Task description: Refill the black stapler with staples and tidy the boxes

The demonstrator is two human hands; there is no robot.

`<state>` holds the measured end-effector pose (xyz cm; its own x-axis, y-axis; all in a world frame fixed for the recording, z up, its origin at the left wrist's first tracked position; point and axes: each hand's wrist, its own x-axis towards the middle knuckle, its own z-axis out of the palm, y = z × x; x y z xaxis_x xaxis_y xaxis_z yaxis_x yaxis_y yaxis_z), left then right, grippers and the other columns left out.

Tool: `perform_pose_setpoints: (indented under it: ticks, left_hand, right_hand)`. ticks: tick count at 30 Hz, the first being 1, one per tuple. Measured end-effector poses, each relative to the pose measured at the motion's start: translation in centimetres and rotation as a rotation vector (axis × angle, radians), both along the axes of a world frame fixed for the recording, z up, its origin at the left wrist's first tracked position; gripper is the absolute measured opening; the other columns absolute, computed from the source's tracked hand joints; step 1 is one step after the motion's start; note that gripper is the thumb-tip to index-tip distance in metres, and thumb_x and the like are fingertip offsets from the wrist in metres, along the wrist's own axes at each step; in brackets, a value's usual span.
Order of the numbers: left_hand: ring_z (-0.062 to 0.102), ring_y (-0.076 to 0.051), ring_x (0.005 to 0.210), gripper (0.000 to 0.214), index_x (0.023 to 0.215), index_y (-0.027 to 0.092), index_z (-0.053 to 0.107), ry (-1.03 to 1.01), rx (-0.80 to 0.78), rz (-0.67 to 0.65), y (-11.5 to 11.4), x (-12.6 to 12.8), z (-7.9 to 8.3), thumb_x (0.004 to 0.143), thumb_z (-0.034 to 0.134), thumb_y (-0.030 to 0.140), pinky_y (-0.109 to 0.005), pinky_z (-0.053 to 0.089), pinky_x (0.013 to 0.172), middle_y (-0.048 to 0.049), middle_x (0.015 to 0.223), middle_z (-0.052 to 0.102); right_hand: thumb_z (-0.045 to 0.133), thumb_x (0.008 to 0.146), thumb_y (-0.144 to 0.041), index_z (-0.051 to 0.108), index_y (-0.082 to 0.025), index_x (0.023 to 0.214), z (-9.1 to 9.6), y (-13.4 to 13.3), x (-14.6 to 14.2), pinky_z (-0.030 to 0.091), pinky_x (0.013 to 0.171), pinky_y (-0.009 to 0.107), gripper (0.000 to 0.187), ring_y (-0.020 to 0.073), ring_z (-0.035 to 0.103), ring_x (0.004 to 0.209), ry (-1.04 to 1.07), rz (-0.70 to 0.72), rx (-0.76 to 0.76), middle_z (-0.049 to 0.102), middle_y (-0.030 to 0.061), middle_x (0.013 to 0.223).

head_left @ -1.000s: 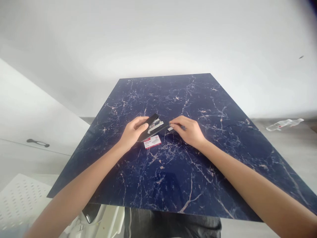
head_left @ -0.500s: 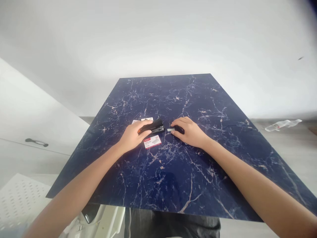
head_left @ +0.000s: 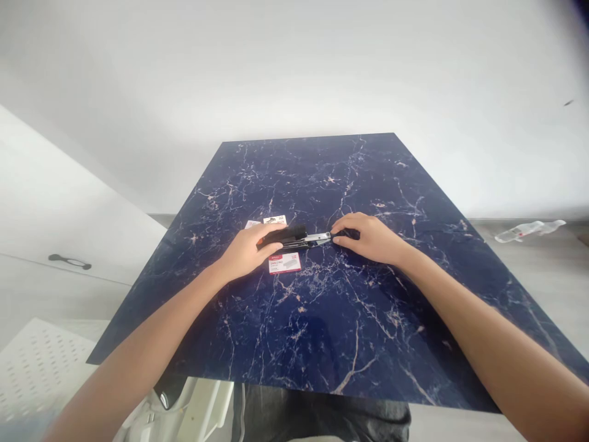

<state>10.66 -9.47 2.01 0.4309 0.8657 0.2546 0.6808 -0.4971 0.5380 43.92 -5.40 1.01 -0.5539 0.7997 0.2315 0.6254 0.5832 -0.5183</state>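
Observation:
A black stapler lies on the dark blue marble-patterned table, its silver metal part sticking out to the right. My left hand is closed over the stapler's left end. My right hand pinches the black end piece at the right tip of the silver part. A small red-and-white staple box lies just in front of the stapler. Small white cards lie behind it.
A white perforated surface is at the lower left, with a white cabinet and its dark handle at the left. A clear plastic bottle lies on the floor at the right. A white wall rises behind the table.
The stapler's raised top was brought down flat. My right hand has since moved right, and the silver part now shows, drawn out between both hands. The staple box has not moved.

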Motion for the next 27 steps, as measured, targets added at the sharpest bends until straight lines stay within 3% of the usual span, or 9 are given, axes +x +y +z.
perform_pose_setpoints:
  ticks: [3,7,11,17,23,27]
  left_hand:
    - [0.07,-0.025,0.115,0.043,0.141,0.029,0.06,0.007,0.023,0.019,0.2,-0.1,-0.1,0.098,0.063,0.035,-0.044,0.057,0.098,-0.0065,0.134,0.07]
    - [0.07,-0.026,0.114,0.041,0.139,0.028,0.062,-0.001,0.021,0.027,0.2,-0.1,-0.2,0.098,0.062,0.036,-0.043,0.057,0.096,-0.0077,0.134,0.07]
    - [0.069,-0.026,0.117,0.042,0.141,0.029,0.061,0.002,-0.022,0.003,0.3,-0.3,0.0,0.1,0.058,0.038,-0.041,0.057,0.096,-0.0071,0.138,0.068]
    - [0.072,-0.024,0.11,0.042,0.142,0.033,0.061,0.05,-0.02,-0.028,-0.3,0.0,0.2,0.1,0.058,0.04,-0.038,0.059,0.094,-0.0035,0.136,0.07]
    - [0.071,-0.024,0.117,0.039,0.138,0.032,0.064,0.033,0.05,-0.059,-0.5,0.3,-0.5,0.1,0.059,0.04,-0.039,0.058,0.099,-0.0029,0.135,0.071]
    - [0.07,-0.023,0.12,0.038,0.136,0.031,0.065,0.007,0.071,-0.077,-0.2,0.0,-0.7,0.1,0.06,0.041,-0.04,0.056,0.104,-0.003,0.134,0.072]
  right_hand:
    - [0.07,0.091,-0.042,0.072,-0.028,0.121,0.0,0.0,0.2,0.052,0.096,0.052,0.033,0.0309,0.065,0.11,-0.021,-0.014,0.016,0.073,0.0062,0.123]
    - [0.066,0.094,-0.04,0.075,-0.024,0.1,-0.5,-0.3,-0.8,0.051,0.095,0.051,0.019,0.0301,0.063,0.104,-0.037,0.04,0.094,0.072,0.0092,0.113]
    - [0.065,0.094,-0.042,0.074,-0.023,0.091,-0.2,0.2,-0.1,0.052,0.088,0.047,0.021,0.0298,0.063,0.098,-0.118,0.038,0.08,0.072,0.009,0.099]
    - [0.072,0.084,-0.04,0.072,-0.024,0.079,0.1,0.8,1.3,0.053,0.083,0.045,0.017,0.0288,0.066,0.093,-0.18,-0.093,0.089,0.073,0.0061,0.09]
    - [0.074,0.082,-0.04,0.073,-0.024,0.076,0.6,0.5,1.3,0.054,0.075,0.039,0.017,0.0216,0.067,0.078,0.007,-0.117,-0.036,0.075,0.0034,0.087]
    - [0.073,0.082,-0.036,0.072,-0.024,0.078,1.3,-0.5,0.1,0.056,0.078,0.034,0.013,0.0185,0.068,0.08,0.168,0.011,-0.127,0.074,0.0028,0.092]
